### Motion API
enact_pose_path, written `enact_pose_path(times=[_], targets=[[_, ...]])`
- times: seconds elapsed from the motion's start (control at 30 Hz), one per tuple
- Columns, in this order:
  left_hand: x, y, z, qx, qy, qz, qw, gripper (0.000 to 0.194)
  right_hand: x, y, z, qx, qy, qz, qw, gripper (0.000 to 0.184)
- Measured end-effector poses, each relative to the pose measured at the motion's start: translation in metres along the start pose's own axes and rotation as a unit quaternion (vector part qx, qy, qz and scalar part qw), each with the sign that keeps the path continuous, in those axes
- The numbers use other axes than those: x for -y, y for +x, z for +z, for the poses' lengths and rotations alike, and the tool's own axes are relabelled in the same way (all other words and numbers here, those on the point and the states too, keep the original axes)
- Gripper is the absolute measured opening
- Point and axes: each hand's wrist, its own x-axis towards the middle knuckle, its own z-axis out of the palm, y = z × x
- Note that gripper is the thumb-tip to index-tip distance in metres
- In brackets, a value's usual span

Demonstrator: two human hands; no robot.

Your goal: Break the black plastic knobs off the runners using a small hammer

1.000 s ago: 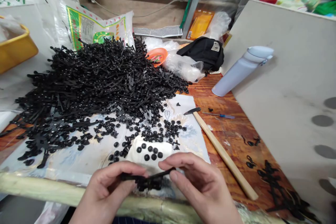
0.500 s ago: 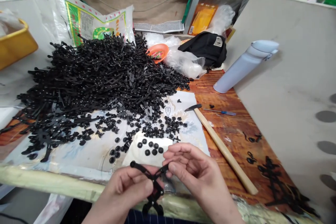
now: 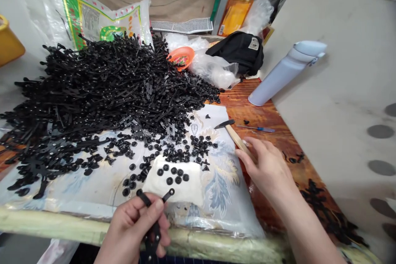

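My left hand (image 3: pixel 136 225) is at the bottom of the view, shut on a forked black plastic runner (image 3: pixel 144 197), with its stem hanging below the fingers. My right hand (image 3: pixel 266 165) is off to the right, fingers spread and lying at the wooden handle (image 3: pixel 237 138) of a black-tipped tool, and the hand hides the handle's lower part. A large heap of black plastic runners (image 3: pixel 102 86) fills the left. Loose round black studs (image 3: pixel 177 156) lie scattered on a printed plastic sheet (image 3: pixel 224 198), several on a white cloth patch (image 3: pixel 173 183).
A small screwdriver (image 3: pixel 256 128) lies on the wooden tabletop (image 3: pixel 262 111). A pale blue flask (image 3: pixel 287 74) rests against a white board (image 3: pixel 340 70). Behind stand a black bag (image 3: pixel 238 51), an orange dish (image 3: pixel 181 57) and a printed woven sack (image 3: pixel 102 20). A padded roll (image 3: pixel 216 243) lines the front edge.
My right hand has let go of the runner and moved right to the wooden handle. My left hand now holds the runner alone, lower and further left. The view has shifted slightly.
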Motion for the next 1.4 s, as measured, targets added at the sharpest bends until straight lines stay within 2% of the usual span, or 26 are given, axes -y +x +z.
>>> enact_pose_path(times=[0.1, 0.2, 0.27, 0.4, 0.5, 0.6, 0.7, 0.97, 1.4], targets=[[0.0, 0.003, 0.001, -0.027, -0.019, -0.015, 0.999, 0.034, -0.012, 0.018, 0.01, 0.033, -0.056, 0.032, 0.997, 0.028], [0.001, 0.005, 0.001, -0.061, -0.029, -0.018, 0.998, 0.034, -0.008, 0.022, 0.014, 0.053, -0.071, 0.048, 0.995, 0.019], [0.002, 0.007, 0.001, -0.075, -0.024, -0.017, 0.997, 0.033, -0.001, 0.018, 0.009, 0.063, -0.053, 0.051, 0.995, 0.015], [0.0, 0.009, 0.002, -0.081, -0.02, -0.017, 0.996, 0.032, 0.016, -0.005, -0.016, 0.115, 0.054, 0.041, 0.991, 0.024], [-0.001, 0.008, 0.006, -0.086, -0.009, -0.011, 0.996, 0.033, 0.031, -0.029, -0.031, 0.18, 0.2, 0.014, 0.963, 0.03], [0.0, 0.004, 0.014, -0.096, -0.001, 0.002, 0.995, 0.034, 0.04, -0.049, -0.033, 0.212, 0.256, -0.018, 0.943, 0.029], [0.003, 0.001, 0.022, -0.099, 0.0, 0.014, 0.995, 0.036, 0.038, -0.06, -0.029, 0.21, 0.261, -0.028, 0.942, 0.019], [0.007, 0.003, 0.039, -0.134, -0.026, 0.02, 0.99, 0.04, 0.031, -0.068, -0.02, 0.149, 0.23, -0.077, 0.958, 0.028], [0.012, 0.008, 0.043, -0.133, -0.027, 0.027, 0.99, 0.034, 0.027, -0.071, -0.011, 0.172, 0.283, -0.048, 0.942, 0.033]])
